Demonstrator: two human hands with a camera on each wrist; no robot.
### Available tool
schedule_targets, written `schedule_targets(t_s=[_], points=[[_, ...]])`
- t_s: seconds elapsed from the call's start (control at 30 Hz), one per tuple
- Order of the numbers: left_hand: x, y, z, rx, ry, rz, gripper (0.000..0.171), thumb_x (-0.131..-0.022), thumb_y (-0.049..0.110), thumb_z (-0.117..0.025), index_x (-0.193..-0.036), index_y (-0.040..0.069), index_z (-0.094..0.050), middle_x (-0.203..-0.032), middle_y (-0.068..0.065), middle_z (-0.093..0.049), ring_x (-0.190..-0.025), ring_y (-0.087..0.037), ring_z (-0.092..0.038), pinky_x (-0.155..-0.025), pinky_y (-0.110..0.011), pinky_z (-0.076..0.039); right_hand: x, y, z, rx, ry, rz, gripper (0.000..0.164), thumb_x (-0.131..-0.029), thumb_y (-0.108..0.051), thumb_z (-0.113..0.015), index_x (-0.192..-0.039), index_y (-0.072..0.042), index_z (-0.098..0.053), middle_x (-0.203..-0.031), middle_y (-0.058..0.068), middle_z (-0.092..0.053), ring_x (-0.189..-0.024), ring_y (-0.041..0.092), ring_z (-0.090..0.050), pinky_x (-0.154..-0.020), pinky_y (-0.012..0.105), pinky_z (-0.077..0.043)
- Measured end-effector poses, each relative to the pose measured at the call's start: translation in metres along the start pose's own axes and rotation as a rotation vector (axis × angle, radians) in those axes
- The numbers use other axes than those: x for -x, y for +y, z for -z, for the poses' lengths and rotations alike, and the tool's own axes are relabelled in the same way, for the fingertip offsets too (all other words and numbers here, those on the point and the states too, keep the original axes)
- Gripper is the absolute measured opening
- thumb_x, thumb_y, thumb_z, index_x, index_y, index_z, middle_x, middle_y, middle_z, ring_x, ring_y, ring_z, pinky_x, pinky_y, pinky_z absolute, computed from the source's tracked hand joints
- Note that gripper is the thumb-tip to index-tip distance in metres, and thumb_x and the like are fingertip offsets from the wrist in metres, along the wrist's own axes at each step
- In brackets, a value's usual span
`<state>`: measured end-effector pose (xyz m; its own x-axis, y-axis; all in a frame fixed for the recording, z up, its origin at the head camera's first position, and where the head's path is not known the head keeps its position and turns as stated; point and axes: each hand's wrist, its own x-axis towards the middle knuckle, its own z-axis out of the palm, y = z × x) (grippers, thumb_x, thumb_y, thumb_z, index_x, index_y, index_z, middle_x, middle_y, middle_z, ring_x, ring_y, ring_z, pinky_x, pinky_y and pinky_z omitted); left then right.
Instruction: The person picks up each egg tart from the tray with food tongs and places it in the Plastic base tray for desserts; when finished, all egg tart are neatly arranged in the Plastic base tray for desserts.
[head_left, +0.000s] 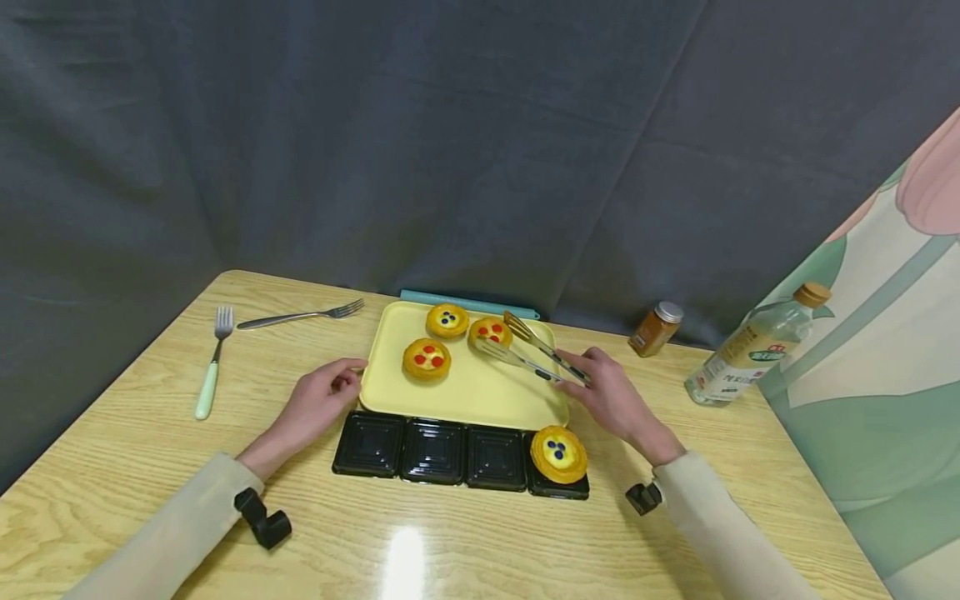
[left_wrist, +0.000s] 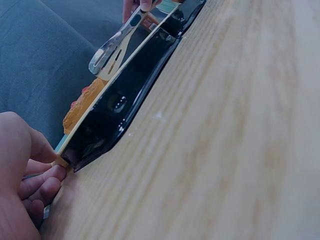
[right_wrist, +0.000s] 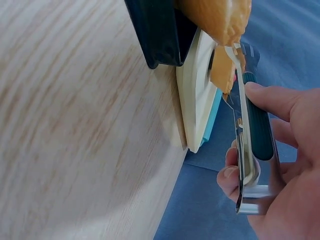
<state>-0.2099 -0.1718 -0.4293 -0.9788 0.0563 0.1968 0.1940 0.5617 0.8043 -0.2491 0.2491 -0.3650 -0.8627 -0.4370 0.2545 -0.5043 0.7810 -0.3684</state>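
My right hand point(head_left: 611, 396) grips a pair of metal serving tongs point(right_wrist: 260, 120) with dark handle pads. The spread tips of the tongs are at a red-dotted egg tart point(head_left: 486, 327) on the pale yellow tray point(head_left: 480, 398), one tip on either side of it in the head view. Another red-dotted tart point(head_left: 427, 360) and a blue-dotted tart point(head_left: 447, 321) lie further left on the tray. My left hand point(head_left: 324, 400) pinches the tray's left edge near its front corner, thumb above and fingers below in the left wrist view.
A black plastic compartment tray point(head_left: 433, 451) lies along the yellow tray's front; a blue-dotted tart point(head_left: 558, 454) sits in its rightmost compartment. Two forks, one green-handled point(head_left: 208, 390) and one metal point(head_left: 300, 318), lie left. A spice jar point(head_left: 656, 329) and a bottle point(head_left: 750, 358) stand right.
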Motion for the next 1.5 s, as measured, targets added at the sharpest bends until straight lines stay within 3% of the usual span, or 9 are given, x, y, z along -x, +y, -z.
schedule_targets(t_s=[0.53,1.2,1.5], points=[[0.000,-0.002,0.001,-0.010,0.001,-0.005,0.037,-0.098,0.006,-0.053,-0.133,-0.001,-0.062,-0.099,-0.007,-0.064,-0.089,-0.023,-0.055,-0.079,-0.039,-0.044,0.020,-0.005,0.004,-0.012,0.019,0.016,0.049,-0.094,-0.014,-0.072,-0.140,-0.002,-0.060,-0.091,0.011,-0.053,-0.069,0.016,-0.041,-0.060,0.030,-0.039],[-0.001,-0.003,0.000,-0.013,0.003,-0.014,0.037,-0.098,0.006,-0.053,-0.133,-0.002,-0.062,-0.100,-0.008,-0.064,-0.090,-0.023,-0.055,-0.080,-0.039,-0.045,0.059,-0.016,0.014,-0.032,0.022,0.027,0.051,-0.095,-0.013,-0.072,-0.143,-0.009,-0.059,-0.097,0.008,-0.055,-0.066,0.011,-0.039,-0.057,0.027,-0.037],[-0.002,-0.003,-0.001,-0.012,0.003,-0.013,0.036,-0.099,0.007,-0.053,-0.133,-0.001,-0.063,-0.099,-0.007,-0.064,-0.088,-0.022,-0.055,-0.079,-0.039,-0.044,0.072,-0.022,0.018,-0.022,0.022,0.033,0.052,-0.094,-0.014,-0.073,-0.144,-0.010,-0.058,-0.097,0.003,-0.054,-0.072,0.012,-0.043,-0.060,0.026,-0.039]])
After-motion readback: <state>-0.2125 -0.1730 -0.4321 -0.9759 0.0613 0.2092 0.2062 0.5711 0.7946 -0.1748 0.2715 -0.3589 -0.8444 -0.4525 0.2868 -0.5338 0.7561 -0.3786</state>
